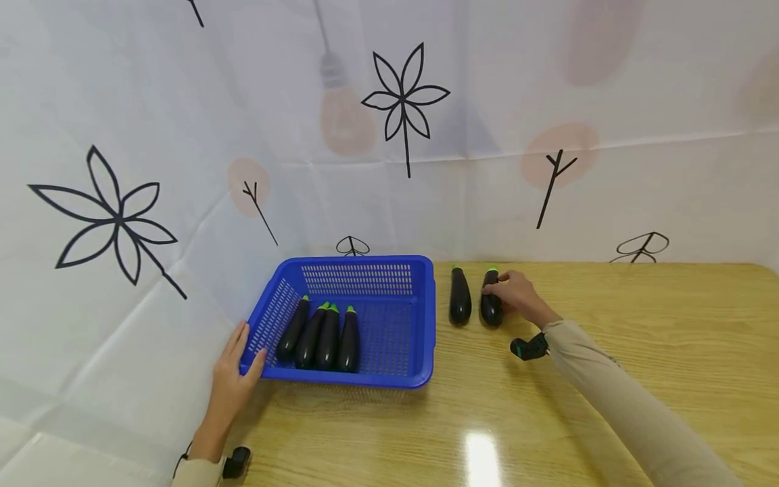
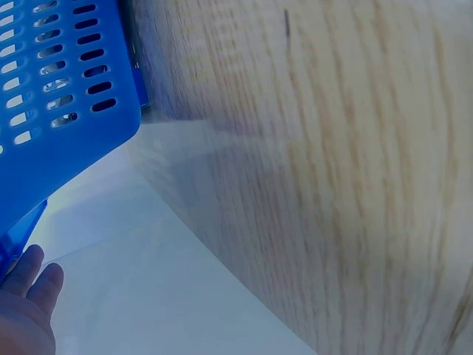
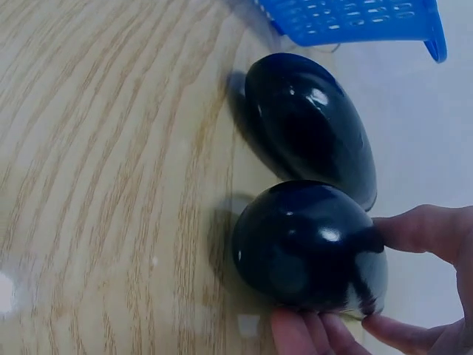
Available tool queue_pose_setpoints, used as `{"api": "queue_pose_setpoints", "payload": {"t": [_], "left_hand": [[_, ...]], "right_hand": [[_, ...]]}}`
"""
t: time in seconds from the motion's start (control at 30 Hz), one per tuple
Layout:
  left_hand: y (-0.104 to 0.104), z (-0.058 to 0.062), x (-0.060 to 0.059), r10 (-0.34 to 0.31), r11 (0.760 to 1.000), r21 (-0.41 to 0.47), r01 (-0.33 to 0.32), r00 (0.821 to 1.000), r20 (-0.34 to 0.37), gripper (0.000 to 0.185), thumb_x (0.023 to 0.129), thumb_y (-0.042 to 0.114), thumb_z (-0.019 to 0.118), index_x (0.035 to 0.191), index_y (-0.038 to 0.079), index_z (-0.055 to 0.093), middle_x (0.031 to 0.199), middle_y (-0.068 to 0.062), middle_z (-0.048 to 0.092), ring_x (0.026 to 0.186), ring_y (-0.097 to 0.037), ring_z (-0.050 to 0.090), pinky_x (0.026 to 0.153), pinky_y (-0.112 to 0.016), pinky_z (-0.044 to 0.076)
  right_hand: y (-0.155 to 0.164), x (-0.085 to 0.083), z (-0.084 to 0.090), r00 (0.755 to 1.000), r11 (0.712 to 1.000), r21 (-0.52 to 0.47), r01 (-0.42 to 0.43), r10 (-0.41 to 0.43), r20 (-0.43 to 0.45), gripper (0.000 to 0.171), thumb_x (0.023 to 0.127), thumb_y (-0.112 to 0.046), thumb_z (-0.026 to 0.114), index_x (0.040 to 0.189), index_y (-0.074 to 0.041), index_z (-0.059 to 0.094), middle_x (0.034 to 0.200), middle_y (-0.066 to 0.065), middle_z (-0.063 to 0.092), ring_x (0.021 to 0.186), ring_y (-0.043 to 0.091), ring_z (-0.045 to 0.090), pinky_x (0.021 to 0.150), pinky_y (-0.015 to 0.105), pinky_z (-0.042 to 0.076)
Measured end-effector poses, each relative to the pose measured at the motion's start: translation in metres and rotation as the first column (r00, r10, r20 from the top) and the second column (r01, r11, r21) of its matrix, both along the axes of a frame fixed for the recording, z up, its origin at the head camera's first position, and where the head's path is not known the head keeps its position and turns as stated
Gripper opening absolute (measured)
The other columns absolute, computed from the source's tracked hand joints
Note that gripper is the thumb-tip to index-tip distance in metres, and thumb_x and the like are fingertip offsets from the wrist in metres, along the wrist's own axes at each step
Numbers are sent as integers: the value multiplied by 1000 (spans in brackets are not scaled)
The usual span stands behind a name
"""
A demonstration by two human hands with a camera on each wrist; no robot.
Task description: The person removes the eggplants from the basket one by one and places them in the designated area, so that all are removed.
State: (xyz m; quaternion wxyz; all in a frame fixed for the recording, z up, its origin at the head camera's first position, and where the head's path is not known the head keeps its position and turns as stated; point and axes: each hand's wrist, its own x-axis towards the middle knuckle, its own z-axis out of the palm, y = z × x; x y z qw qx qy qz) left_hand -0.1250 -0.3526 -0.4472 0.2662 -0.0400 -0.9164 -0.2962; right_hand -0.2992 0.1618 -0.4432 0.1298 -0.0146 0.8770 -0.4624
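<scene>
A blue perforated basket [image 1: 420, 318] stands on the wooden table and holds several dark eggplants [image 1: 327, 337] lying side by side. My left hand [image 1: 236, 368] rests against its near left corner, fingers straight along the wall. Two more eggplants lie on the table right of the basket: one [image 1: 459, 297] alone, the other [image 1: 490, 306] gripped by my right hand [image 1: 514, 292]. In the right wrist view the fingers [image 3: 414, 231] curl round the near eggplant [image 3: 307, 248], with the second eggplant [image 3: 310, 126] just beyond. The left wrist view shows the basket's wall [image 2: 63, 111] and my left hand [image 2: 26, 303].
A white printed curtain [image 1: 389, 135] hangs behind and to the left of the table. The wooden tabletop [image 1: 608, 419] stretches to the right and toward me. A basket corner [image 3: 355, 18] shows at the top of the right wrist view.
</scene>
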Motion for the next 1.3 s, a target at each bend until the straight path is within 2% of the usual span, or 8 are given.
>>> {"api": "queue_pose_setpoints", "payload": {"t": [0.2, 0.43, 0.5, 0.67, 0.77, 0.9, 1.1, 1.3], "left_hand": [[1, -1, 0, -4, 1000, 3, 4, 1000, -8, 62, 89, 14, 63, 143, -3, 37, 148, -20, 34, 132, -43, 33, 101, -59, 29], [1, -1, -1, -9, 1000, 8, 9, 1000, -4, 62, 89, 15, 63, 143, -4, 36, 148, -20, 33, 132, -43, 32, 101, -60, 29], [1, 0, -1, -8, 1000, 5, 8, 1000, -6, 62, 89, 15, 63, 142, -4, 37, 148, -20, 34, 132, -43, 32, 101, -60, 29], [1, 0, -1, -6, 1000, 3, 6, 1000, -4, 62, 90, 15, 63, 143, -4, 36, 148, -20, 33, 132, -43, 32, 102, -59, 29], [1, 1, -1, -6, 1000, 1, 6, 1000, -3, 62, 90, 15, 62, 143, -4, 36, 148, -20, 33, 132, -43, 32, 102, -59, 28], [2, 2, -1, -8, 1000, -3, 8, 1000, -3, 62, 90, 15, 62, 143, -4, 36, 148, -21, 33, 132, -43, 32, 102, -59, 28], [2, 1, -2, -5, 1000, -8, 5, 1000, -6, 62, 89, 15, 62, 142, -4, 37, 147, -21, 34, 132, -43, 33, 102, -59, 29], [2, 0, -1, -10, 1000, -2, 10, 1000, -17, 61, 89, 15, 63, 141, -5, 38, 147, -21, 35, 131, -44, 34, 102, -59, 29]], "right_hand": [[-1, 0, 0, 1000, 1000, 21, -4, 4, 5, 73, 90, -31, 58, 137, 17, 28, 131, 36, 38, 114, 44, 48, 91, 49, 45], [1, 1, 4, 999, 999, -31, 11, -10, 34, 77, 90, -31, 59, 140, 16, 22, 129, 36, 39, 96, 40, 58, 74, 43, 54], [2, 1, 7, 1000, 1000, -20, 21, -21, 22, 77, 90, -32, 59, 140, 15, 23, 130, 35, 38, 98, 38, 55, 77, 44, 53], [4, 3, 15, 999, 999, -18, 41, -41, 4, 78, 90, -32, 59, 141, 14, 22, 135, 36, 33, 111, 43, 45, 87, 52, 47], [5, 5, 19, 999, 998, -54, 39, -39, 6, 76, 91, -30, 58, 141, 13, 21, 138, 36, 28, 120, 47, 39, 90, 54, 45], [4, 5, 26, 1000, 994, -104, 26, -26, 6, 72, 91, -29, 58, 140, 11, 24, 139, 34, 27, 123, 47, 37, 91, 55, 45], [-2, 7, 37, 1000, 991, -130, -13, 12, -9, 64, 93, -27, 57, 138, 9, 29, 136, 31, 34, 118, 44, 43, 92, 55, 44], [-15, 14, 51, 999, 991, -127, -47, 44, -24, 59, 94, -25, 56, 137, 7, 33, 129, 30, 41, 104, 39, 51, 80, 47, 51]]}}
